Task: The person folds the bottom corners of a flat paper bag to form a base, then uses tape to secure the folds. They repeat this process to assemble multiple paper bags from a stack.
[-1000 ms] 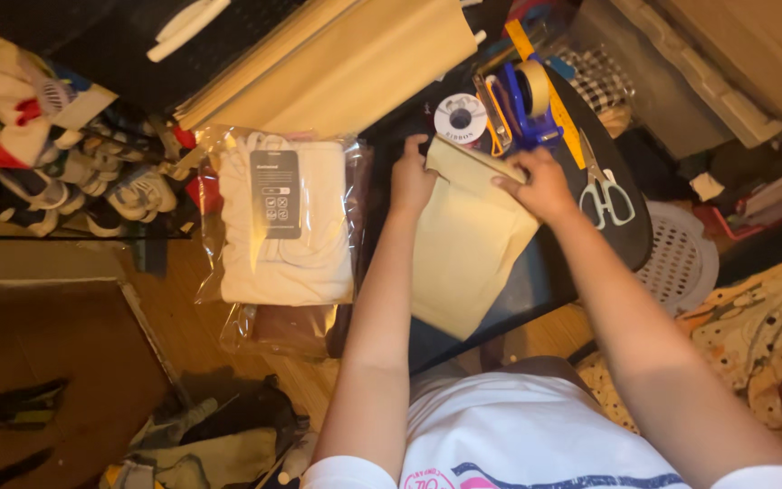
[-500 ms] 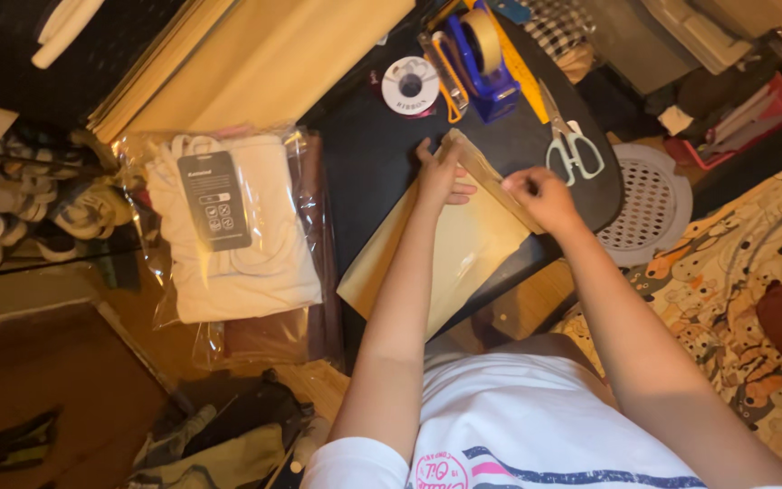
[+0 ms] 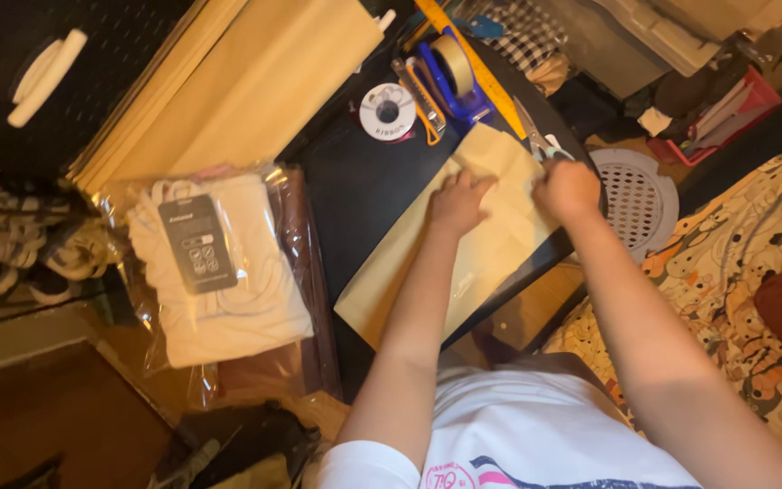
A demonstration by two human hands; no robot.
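the tan envelope (image 3: 463, 244) looks light, thin and floppy on the dark surface (image 3: 364, 181), left hand (image 3: 457, 201) pressing it flat with spread fingers, right hand (image 3: 567, 188) closed at its top edge, best held by the edges.

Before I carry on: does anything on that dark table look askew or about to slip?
The tan envelope lies diagonally, its lower end hanging past the dark table edge. The left hand presses it flat; the right hand is at its upper corner, by the scissors. Nothing looks spilled or damaged.
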